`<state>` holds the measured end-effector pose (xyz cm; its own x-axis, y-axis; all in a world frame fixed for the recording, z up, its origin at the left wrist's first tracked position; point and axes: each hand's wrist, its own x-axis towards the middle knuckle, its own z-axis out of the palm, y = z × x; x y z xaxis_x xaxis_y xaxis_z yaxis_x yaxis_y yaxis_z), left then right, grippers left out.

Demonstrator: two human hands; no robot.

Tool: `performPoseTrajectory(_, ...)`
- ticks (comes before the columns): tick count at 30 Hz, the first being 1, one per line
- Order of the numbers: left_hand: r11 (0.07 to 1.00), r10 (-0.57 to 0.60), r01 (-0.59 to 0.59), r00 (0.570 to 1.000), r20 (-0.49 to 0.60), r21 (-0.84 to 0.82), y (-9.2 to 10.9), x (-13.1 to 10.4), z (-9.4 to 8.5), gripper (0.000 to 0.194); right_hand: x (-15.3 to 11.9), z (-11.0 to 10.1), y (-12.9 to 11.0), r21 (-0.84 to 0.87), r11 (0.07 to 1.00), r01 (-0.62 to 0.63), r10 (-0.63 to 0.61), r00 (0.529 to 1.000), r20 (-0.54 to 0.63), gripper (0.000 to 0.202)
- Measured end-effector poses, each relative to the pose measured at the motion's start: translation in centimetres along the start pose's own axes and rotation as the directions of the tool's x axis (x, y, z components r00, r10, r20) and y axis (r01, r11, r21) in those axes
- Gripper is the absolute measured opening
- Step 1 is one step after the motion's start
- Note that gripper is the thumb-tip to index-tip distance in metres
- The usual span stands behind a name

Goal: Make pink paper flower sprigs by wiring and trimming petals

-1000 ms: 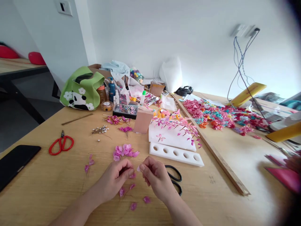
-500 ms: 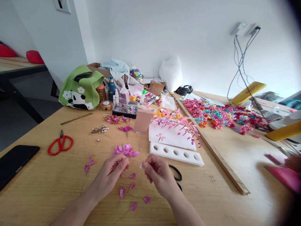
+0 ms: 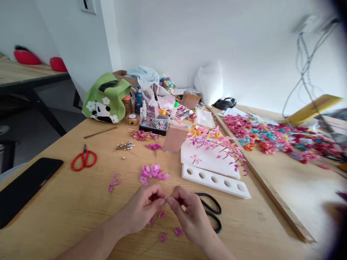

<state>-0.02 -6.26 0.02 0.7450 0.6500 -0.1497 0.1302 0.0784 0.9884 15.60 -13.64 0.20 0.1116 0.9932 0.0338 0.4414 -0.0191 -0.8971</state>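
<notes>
My left hand (image 3: 148, 207) and my right hand (image 3: 188, 213) meet above the wooden table, thumbs and index fingers pinched and fingertips touching. A small pale pink petal showed in my right fingertips a moment ago; the fingers now hide it. Whatever my left fingers grip is too small to tell. Beneath and between the hands lie loose magenta petals (image 3: 178, 232), some partly covered. A cluster of pink-purple petals (image 3: 154, 172) rests just beyond them. Black-handled scissors (image 3: 219, 223) lie beside my right hand, partly hidden by it.
Red-handled scissors (image 3: 87, 157) and a black phone (image 3: 32, 184) lie at left. A white foam block with holes (image 3: 221, 181) stands ahead, beside pink flower sprigs. A wooden strip (image 3: 267, 184) crosses the right side. Piled fabric flowers (image 3: 268, 135) lie beyond it. A blurred hand shows at the right edge.
My hands have come together, fingertips now meeting where a gap was. The petal in my right fingers has gone out of sight. The view has turned left, shifting the scene rightward.
</notes>
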Motion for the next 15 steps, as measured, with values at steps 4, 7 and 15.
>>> performPoseTrajectory(4,0.999,-0.039,0.039,0.999,-0.004,-0.001,0.6,-0.3,0.1,0.021,-0.2,-0.1,0.1,-0.007,1.0,-0.008,0.008,1.0,0.013,0.033)
performPoseTrajectory(7,0.998,-0.022,0.025,0.998,-0.059,0.049,0.4,-0.2,-0.2,0.016,0.1,-0.2,0.6,0.126,0.982,-0.139,0.13,0.988,0.083,0.035)
performPoseTrajectory(15,0.997,-0.011,0.025,0.98,-0.2,0.069,-0.6,0.4,-0.8,0.014,1.1,-0.4,1.1,0.375,0.878,-0.298,0.285,0.954,0.09,0.045)
